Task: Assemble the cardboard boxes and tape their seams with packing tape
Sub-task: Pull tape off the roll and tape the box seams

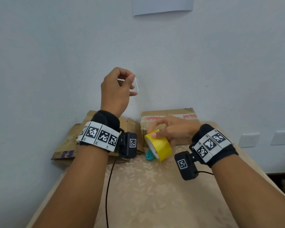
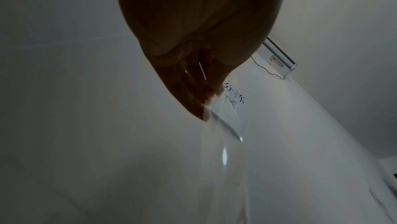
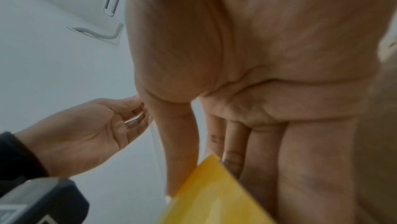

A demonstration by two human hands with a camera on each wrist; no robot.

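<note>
My right hand [image 1: 164,130] grips a yellow roll of packing tape [image 1: 160,146] just above the table, thumb and fingers curled round its rim; the same roll [image 3: 214,193] shows under the fingers in the right wrist view. Raised in front of the wall, my left hand [image 1: 120,84] pinches the free end of a clear tape strip [image 1: 136,83]. In the left wrist view the strip [image 2: 223,151] hangs down from the fingertips [image 2: 204,107]. An assembled cardboard box [image 1: 169,119] stands against the wall behind the roll. Flattened cardboard [image 1: 67,143] lies at the left under my left wrist.
The table [image 1: 155,195] has a beige patterned cloth and stands against a pale wall. A small teal object [image 1: 149,155] lies beside the roll. A black cable [image 1: 107,186] runs down from the left wrist camera. Wall sockets [image 1: 248,139] sit at the right.
</note>
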